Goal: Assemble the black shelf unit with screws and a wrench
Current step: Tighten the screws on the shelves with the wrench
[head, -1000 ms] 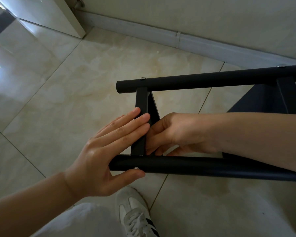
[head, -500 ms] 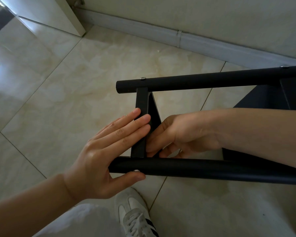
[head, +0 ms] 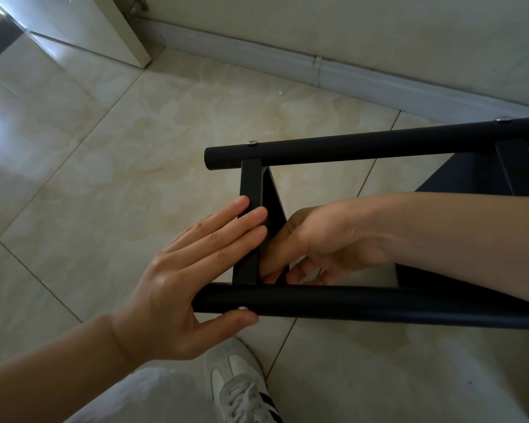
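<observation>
The black shelf frame lies on its side above the tiled floor. Its far tube (head: 364, 145) and near tube (head: 379, 303) are joined by a flat crossbar (head: 251, 181), with a slanted black panel (head: 272, 193) behind it. Silver screw heads (head: 252, 143) show on the far tube, and another screw (head: 242, 308) on the near tube. My left hand (head: 184, 276) presses straight fingers on the crossbar, thumb under the near tube beside that screw. My right hand (head: 327, 239) reaches between the tubes, fingers curled at the inner corner of crossbar and near tube. What they hold is hidden. No wrench is in view.
A dark shelf board (head: 458, 178) fills the frame at the right. My white shoe (head: 242, 389) and light trouser leg (head: 153, 398) are below the near tube. A grey baseboard (head: 348, 74) runs along the wall behind, and a white cabinet (head: 89, 29) stands at the top left.
My right hand's fingers have shifted a little at the inner corner of the joint. My left hand and the frame have stayed in place.
</observation>
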